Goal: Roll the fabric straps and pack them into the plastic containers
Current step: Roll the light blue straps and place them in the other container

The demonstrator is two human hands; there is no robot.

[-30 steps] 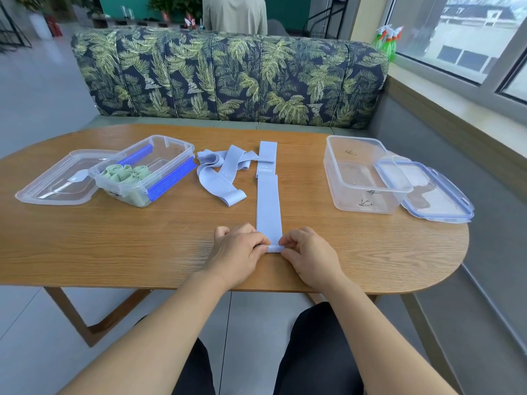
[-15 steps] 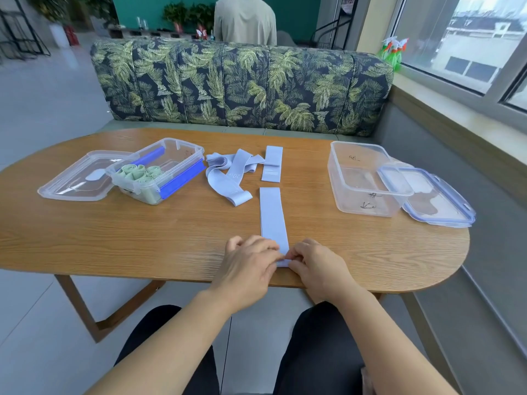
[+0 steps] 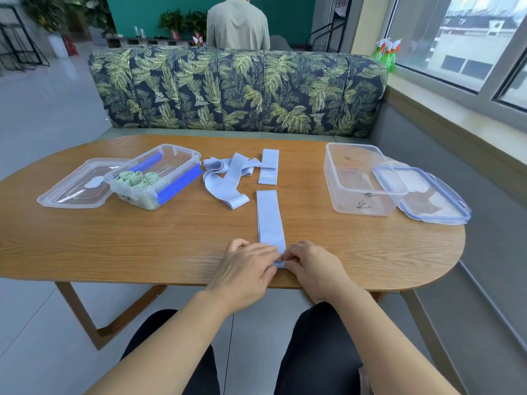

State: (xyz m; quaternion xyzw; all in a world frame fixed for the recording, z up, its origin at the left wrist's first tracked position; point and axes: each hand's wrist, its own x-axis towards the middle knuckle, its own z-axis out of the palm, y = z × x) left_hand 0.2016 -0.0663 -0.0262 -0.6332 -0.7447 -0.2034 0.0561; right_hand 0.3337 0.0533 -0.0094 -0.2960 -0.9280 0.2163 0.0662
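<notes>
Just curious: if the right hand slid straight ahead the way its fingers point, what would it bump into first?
Its fingers aim leftward, so the right hand would meet the left hand almost at once, over the strap's near end.

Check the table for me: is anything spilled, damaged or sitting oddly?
Nothing spilled or damaged. The left container sits tilted, propped on its lid, and the right container overlaps its lid. Loose blue straps lie tangled mid-table.

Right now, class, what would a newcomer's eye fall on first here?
Both hands, left hand and right hand, pinch the near end of a pale blue strap at the table's front edge. At far left, a clear box holds green rolls.
</notes>
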